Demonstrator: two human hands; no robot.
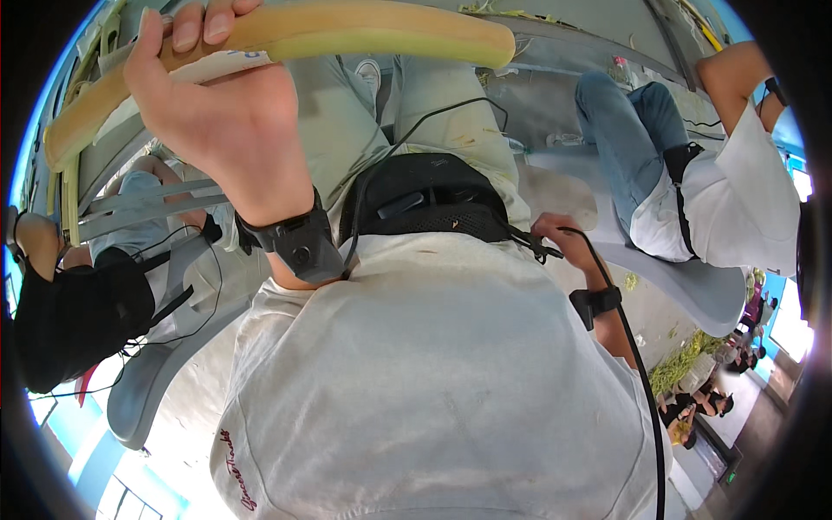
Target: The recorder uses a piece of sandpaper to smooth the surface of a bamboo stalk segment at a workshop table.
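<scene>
Stalk, yellow-green and bowed. Head view: it spans 10 to 1 o'clock from picture centre, in the left hand, whose fingers are closed around it. The right hand, near 3 o'clock, has partly curled fingers; whether it holds anything cannot be told.

Hazard: the grip sits off-centre, so the longer, unsupported length toward 1 o'clock could tip, twist or slip if finger pressure eases. Hazard: the lap cable, passing beside the black wristband, could snag if the left arm swings wide.

Orientation: long axis roughly 8:30 to 2:30, arched toward 12 o'clock; blunt ends point about 8 and 3 o'clock.
</scene>
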